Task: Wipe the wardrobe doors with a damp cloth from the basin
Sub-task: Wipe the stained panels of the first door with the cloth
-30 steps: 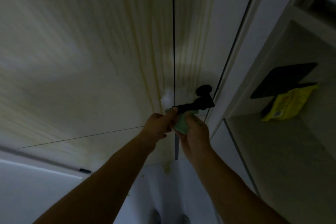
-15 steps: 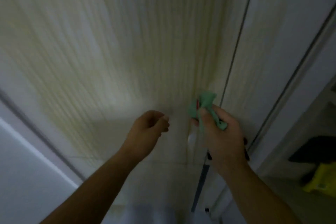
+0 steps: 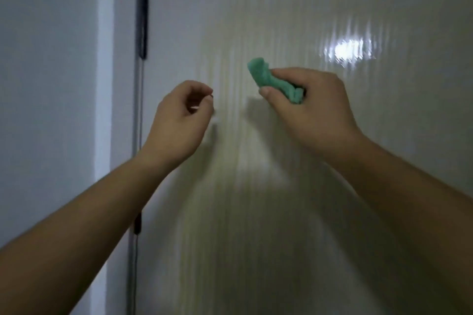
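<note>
A pale, glossy wardrobe door (image 3: 294, 199) with faint vertical streaks fills most of the head view. My right hand (image 3: 312, 112) grips a bunched green cloth (image 3: 271, 80), whose end sticks out up and to the left, close to the door surface. My left hand (image 3: 179, 120) hovers to the left of it with fingers loosely curled and nothing in them, close to the door. Whether the cloth touches the door is unclear.
The door's left edge runs down beside a dark hinge (image 3: 142, 25) and a second dark fitting (image 3: 137, 222) lower down. Left of that stands a plain white wall or panel (image 3: 51, 84). A bright light glare (image 3: 348, 51) sits on the door, upper right.
The view has swung up and left from the black door handle and open shelf to a plain door area. Both hands rose; my left hand let go of the cloth.
</note>
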`<move>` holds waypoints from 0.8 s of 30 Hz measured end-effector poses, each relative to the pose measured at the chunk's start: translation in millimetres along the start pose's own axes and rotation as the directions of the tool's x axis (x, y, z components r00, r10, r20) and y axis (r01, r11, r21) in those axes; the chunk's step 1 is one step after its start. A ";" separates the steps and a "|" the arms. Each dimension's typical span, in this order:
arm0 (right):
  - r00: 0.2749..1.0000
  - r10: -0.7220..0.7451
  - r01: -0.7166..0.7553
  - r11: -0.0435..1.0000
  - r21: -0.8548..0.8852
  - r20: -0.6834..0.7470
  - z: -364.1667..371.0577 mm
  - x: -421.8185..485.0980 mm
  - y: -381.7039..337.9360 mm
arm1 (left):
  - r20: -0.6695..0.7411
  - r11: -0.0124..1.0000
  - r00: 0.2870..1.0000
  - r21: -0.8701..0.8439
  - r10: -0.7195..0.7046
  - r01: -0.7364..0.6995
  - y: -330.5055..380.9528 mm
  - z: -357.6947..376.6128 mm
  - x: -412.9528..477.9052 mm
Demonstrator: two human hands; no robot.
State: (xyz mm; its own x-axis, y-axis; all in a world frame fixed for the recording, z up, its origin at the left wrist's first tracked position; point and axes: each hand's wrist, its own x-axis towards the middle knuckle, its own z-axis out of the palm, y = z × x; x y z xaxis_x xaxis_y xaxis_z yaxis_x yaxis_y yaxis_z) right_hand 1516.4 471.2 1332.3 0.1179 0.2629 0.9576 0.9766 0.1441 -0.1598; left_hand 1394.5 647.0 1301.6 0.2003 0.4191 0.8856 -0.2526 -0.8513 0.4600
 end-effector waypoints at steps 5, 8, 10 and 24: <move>0.983 -0.174 0.166 0.977 -0.134 -0.053 54.0 121.5 -35.8 | -0.039 0.936 0.968 0.269 0.248 -0.229 -12.6 -39.0 102.6; 0.971 -0.225 0.202 0.955 -0.219 -0.082 83.8 189.2 -56.8 | -0.012 0.909 0.956 0.313 0.292 -0.274 -22.0 -53.5 153.0; 0.959 -0.265 0.227 0.931 -0.287 -0.103 104.2 233.6 -68.3 | 0.023 0.912 0.960 0.307 0.281 -0.274 -32.5 -58.0 180.2; 0.911 -0.318 0.386 0.432 -0.815 0.262 181.5 357.5 -46.3 | 0.062 0.745 0.905 0.545 0.421 -0.384 -82.6 -40.7 218.4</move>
State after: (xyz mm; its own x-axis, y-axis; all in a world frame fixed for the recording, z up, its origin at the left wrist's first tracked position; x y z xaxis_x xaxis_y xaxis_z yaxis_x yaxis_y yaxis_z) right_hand 1480.6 731.6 1638.5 -0.2508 0.4439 0.8603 0.6140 -0.6141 0.4958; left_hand 1420.6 821.7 1459.7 0.1336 0.0010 0.9910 0.2510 -0.9674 -0.0328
